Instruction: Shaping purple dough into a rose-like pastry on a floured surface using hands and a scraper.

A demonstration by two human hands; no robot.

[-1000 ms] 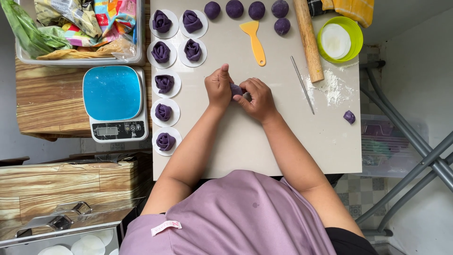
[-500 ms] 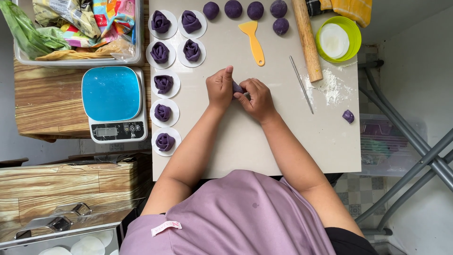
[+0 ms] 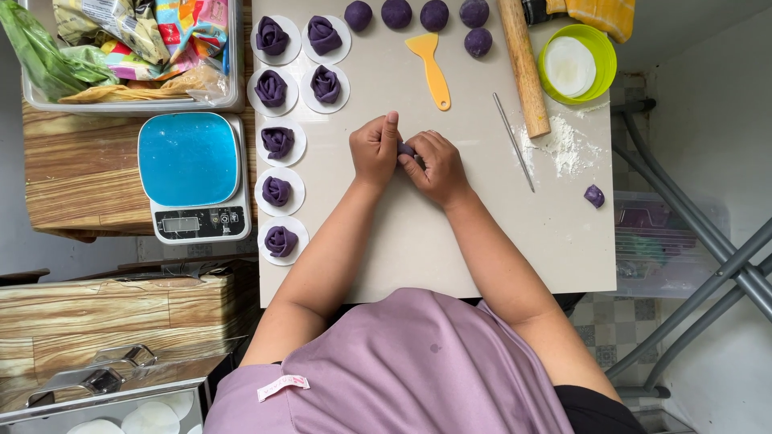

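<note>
The left hand [image 3: 375,147] and right hand [image 3: 435,163] are meeting over the middle of the beige work mat [image 3: 418,241], both pinching a small purple dough piece [image 3: 406,149] that is sitting between their fingertips, mostly hidden. Finished purple dough roses [image 3: 278,142] are lining the mat's left edge.

Scale [image 3: 193,173] left of board [image 3: 450,241], rosettes [image 3: 280,191] along left edge, rolling pin [image 3: 523,64] top right, bowl [image 3: 599,48] beside.
</note>
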